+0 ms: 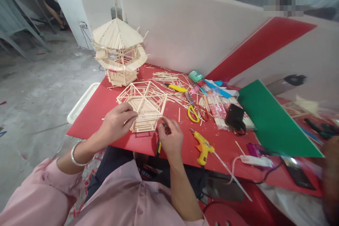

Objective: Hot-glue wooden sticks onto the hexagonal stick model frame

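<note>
A hexagonal stick frame (144, 95), built of thin wooden sticks with spokes meeting at its centre, stands on the red tabletop (90, 120) in front of me. My left hand (119, 122) is pinched at its near left side, over the frame; what lies between the fingertips is too small to make out. At the near right corner my right hand (171, 136) has its fingers curled against the frame. Something dark shows between that thumb and the fingers, partly hidden. Below, a black and yellow tool (158, 148) lies by the table's front edge.
Behind the frame stands a roofed stick pavilion (119, 47). Loose sticks (169, 91), yellow-handled scissors (193, 113), packaged sticks (218, 109) and a yellow glue gun (203, 147) lie rightward. A green board (272, 123) and a phone (298, 173) are farther right. A white partition (180, 24) borders the back.
</note>
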`<state>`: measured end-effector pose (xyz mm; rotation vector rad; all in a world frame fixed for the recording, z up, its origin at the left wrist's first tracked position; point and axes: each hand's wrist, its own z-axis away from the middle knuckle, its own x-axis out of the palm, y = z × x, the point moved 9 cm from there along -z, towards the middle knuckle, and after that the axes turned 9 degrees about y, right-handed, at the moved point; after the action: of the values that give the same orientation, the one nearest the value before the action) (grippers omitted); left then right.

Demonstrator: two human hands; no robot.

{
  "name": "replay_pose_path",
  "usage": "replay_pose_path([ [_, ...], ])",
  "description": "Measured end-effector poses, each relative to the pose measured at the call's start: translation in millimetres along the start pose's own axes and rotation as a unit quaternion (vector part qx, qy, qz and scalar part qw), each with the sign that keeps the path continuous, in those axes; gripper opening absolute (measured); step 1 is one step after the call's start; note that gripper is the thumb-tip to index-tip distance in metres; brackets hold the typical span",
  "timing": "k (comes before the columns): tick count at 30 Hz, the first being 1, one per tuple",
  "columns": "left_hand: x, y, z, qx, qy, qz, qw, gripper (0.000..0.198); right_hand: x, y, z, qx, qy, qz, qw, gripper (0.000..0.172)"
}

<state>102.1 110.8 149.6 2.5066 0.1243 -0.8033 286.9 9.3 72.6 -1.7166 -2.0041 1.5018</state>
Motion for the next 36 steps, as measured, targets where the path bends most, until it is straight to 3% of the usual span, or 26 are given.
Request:
replay_pose_path([
  [13, 1.4, 6, -3, -0.020, -0.015, 0.011, 1.000, 0.019, -11, -2, -6, 0.024, 0.035, -0.039, 0.998, 0.032],
  [23, 0.2, 9, -7, -0.002, -0.008, 0.007, 1.000, 0.020, -8, -29, -20, -0.040, -0.017, -0.078, 0.996, 0.026],
  [36, 1.3, 8, -7, -0.005, -0.017, 0.012, 1.000, 0.020, 8, -33, -29, -0.076, -0.060, -0.079, 0.992, 0.026],
])
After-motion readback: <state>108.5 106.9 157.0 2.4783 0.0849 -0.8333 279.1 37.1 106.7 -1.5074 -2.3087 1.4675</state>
